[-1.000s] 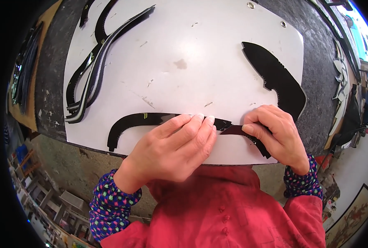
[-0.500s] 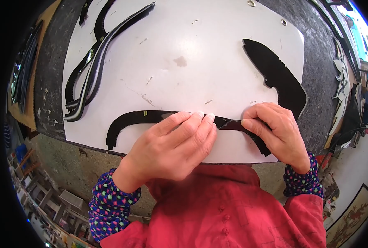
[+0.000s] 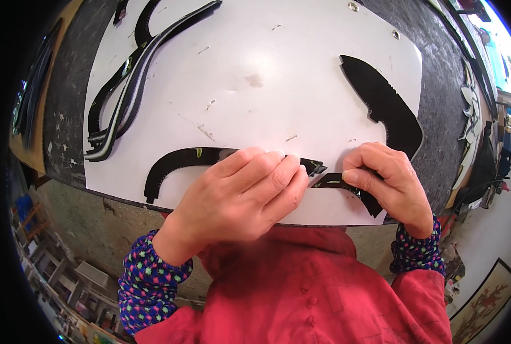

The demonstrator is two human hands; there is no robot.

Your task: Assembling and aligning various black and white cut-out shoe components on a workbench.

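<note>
A long black curved strip lies near the front edge of the white board, its left end bent toward me. My left hand is closed over the strip's right part, fingertips pinching near its pointed end. A shorter black curved piece is pinched between the thumb and fingers of my right hand, which hides its middle. The facing ends of the two pieces are close together, slightly apart, and both carry pale yellowish marks. Beyond my right hand a wide black curved piece with a notched edge lies flat.
The white board has scuffs and metal eyelets and rests on a dark worn table. Several black and silvery curved strips lie at its left. Dark strips are on cardboard farther left, and pale cut pieces at the right.
The facing ends, which met between my hands, have come apart. The long strip's pointed end has lifted slightly, and the short piece's end now shows a pale mark.
</note>
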